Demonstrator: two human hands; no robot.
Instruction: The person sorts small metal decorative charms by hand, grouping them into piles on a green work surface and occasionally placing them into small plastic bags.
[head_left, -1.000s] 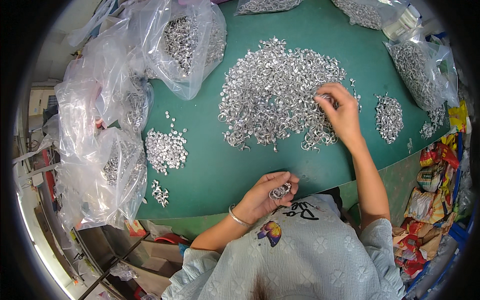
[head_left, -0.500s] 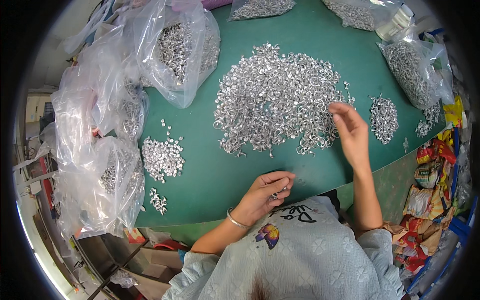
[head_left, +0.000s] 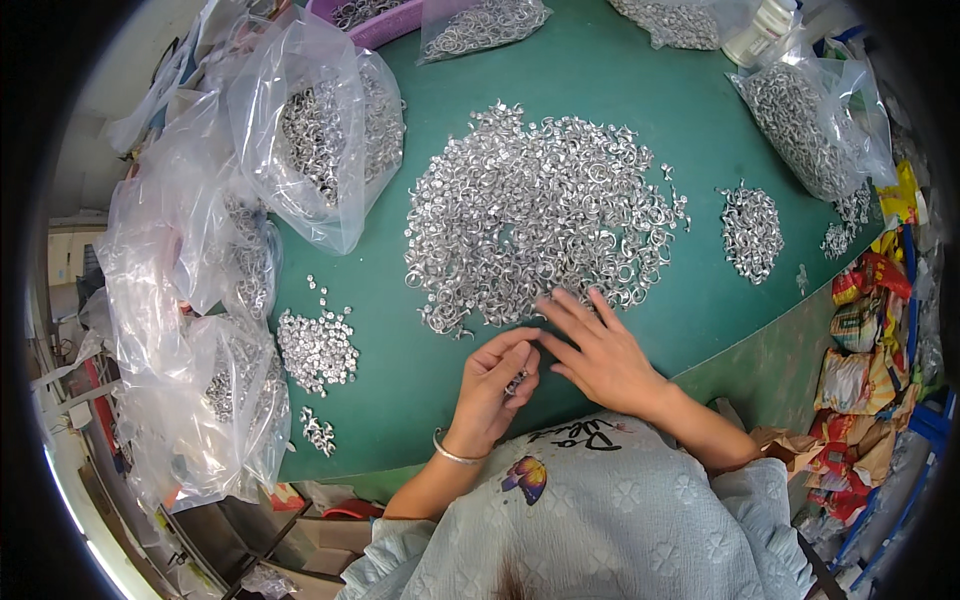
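A broad pile of small silvery metal parts (head_left: 535, 205), many of them curved like rings or hooks, spreads over the green table (head_left: 450, 90). My left hand (head_left: 495, 385) is curled at the near side of the pile, closed around a few small metal parts (head_left: 515, 381). Beside it, my right hand (head_left: 605, 360) is open with its fingers apart, palm down. Its longer fingertips reach the pile's near edge, while its thumb side lies close to my left fingertips. I cannot make out anything held in it.
At the left are a heap of small nut-like pieces (head_left: 318, 350), a little cluster of parts (head_left: 318, 432) and clear plastic bags (head_left: 150, 350). On the right lie another small heap (head_left: 752, 232) and a filled bag (head_left: 800, 130). A purple basket (head_left: 395, 22) and white bottle (head_left: 760, 32) stand far back.
My right hand has come from the pile's right side leftward and nearer, beside my left hand, and its fingers have spread. My left hand has shifted slightly left and stays closed on the parts.
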